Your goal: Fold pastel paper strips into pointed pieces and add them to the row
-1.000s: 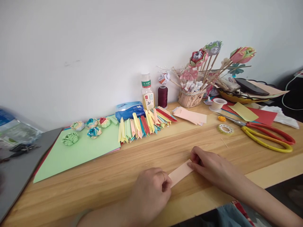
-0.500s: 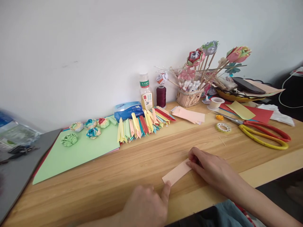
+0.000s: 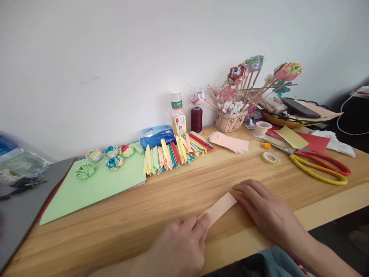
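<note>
A pale pink paper strip (image 3: 220, 207) lies slantwise on the wooden table near its front edge. My left hand (image 3: 184, 240) is closed over the strip's lower left end, its fingers pressed down on the paper and its thumb mostly hidden. At the upper right end is my right hand (image 3: 266, 207), with bent fingers held together and their tips at the strip's corner. How firmly they grip it is hard to see.
Behind lie a row of folded paper pieces (image 3: 173, 156), pink paper slips (image 3: 229, 142) and paper flowers (image 3: 85, 170) on green sheets (image 3: 98, 192). To the right are scissors (image 3: 319, 163), a tape roll (image 3: 270, 157), a thin stick (image 3: 270, 174) and a flower basket (image 3: 230, 121).
My left hand has moved up and right, so more of its fingers cover the strip's left end. My right fingers have shifted slightly right, uncovering the strip's right end.
</note>
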`<state>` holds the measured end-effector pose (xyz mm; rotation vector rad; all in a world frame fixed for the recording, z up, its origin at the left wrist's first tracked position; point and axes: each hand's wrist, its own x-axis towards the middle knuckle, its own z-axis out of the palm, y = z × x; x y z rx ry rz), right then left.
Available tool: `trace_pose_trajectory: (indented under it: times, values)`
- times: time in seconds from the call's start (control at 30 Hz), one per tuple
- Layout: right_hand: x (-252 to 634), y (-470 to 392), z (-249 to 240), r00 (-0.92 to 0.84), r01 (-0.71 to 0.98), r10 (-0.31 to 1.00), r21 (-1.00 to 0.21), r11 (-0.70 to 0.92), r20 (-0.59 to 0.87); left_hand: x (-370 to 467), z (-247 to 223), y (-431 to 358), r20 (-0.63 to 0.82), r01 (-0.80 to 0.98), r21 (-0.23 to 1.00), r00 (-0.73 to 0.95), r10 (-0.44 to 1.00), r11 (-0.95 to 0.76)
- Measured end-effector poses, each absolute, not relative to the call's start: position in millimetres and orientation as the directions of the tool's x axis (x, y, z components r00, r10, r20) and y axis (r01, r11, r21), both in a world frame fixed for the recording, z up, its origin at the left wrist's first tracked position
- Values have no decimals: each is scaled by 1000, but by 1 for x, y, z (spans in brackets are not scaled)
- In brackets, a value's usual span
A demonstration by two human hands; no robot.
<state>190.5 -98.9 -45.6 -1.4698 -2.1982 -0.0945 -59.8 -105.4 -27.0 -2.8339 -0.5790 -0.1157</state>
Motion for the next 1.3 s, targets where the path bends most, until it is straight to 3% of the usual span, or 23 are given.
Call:
trace_pose_trajectory:
  times: [0.1, 0.17, 0.23, 0.33, 0.5, 0.7, 0.83, 1.03, 1.3]
  values:
    - [174, -120, -40, -517, 781, 650, -3, 624, 557, -58, -25, -105, 113, 381, -226, 924, 364, -897]
    - [160, -132, -35, -711, 647, 561, 81, 758, 424, -58, -24, -106, 124, 391, -223, 920, 371, -893]
    - [152, -140, -32, -763, 614, 550, 117, 780, 339, -58, -23, -106, 123, 397, -233, 918, 378, -888]
    - [155, -140, -36, -764, 630, 578, 138, 764, 286, -59, -23, -106, 90, 380, -265, 925, 370, -886]
    - [188, -129, -49, -661, 735, 663, 124, 667, 351, -62, -24, -109, 65, 376, -269, 925, 373, -886]
    - [205, -123, -51, -586, 800, 725, 119, 588, 361, -57, -27, -102, 142, 418, -169, 907, 398, -893]
    - [203, -124, -53, -594, 799, 717, 161, 580, 365, -38, -22, -86, 121, 439, -87, 896, 428, -894]
    - [203, -125, -51, -582, 810, 722, 184, 557, 374, -22, -19, -77, 89, 422, -119, 906, 414, -899]
    - [204, -125, -51, -536, 833, 744, 108, 542, 400, -66, -27, -101, 146, 376, -180, 924, 353, -909]
